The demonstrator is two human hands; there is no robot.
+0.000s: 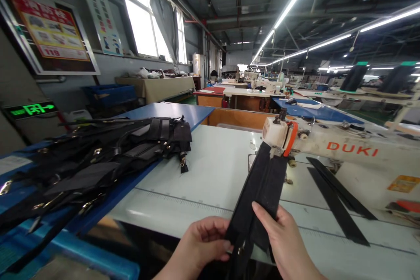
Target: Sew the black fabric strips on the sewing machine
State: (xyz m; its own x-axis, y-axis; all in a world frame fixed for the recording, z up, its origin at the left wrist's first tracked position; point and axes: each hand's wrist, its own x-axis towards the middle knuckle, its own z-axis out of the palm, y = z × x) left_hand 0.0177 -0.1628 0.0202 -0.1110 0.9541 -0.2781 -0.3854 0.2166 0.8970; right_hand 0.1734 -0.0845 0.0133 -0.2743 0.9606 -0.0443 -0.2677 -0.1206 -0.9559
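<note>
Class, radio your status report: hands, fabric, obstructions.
Left hand, right hand both on black fabric. Fabric reaches sewing machine. Black strips lie to its right; no obstruction evident.

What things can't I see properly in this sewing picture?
All in the head view:
- Needle tip: hidden by the black fabric and the DUKI sewing machine's head.
- Some fingers of the right hand: hidden behind the hand and fabric.
- The fabric's near end: cut off by the bottom edge.
- The machine's far end: cut off by the right edge.
- Small metal piece on the fabric: too small and blurred.
</note>
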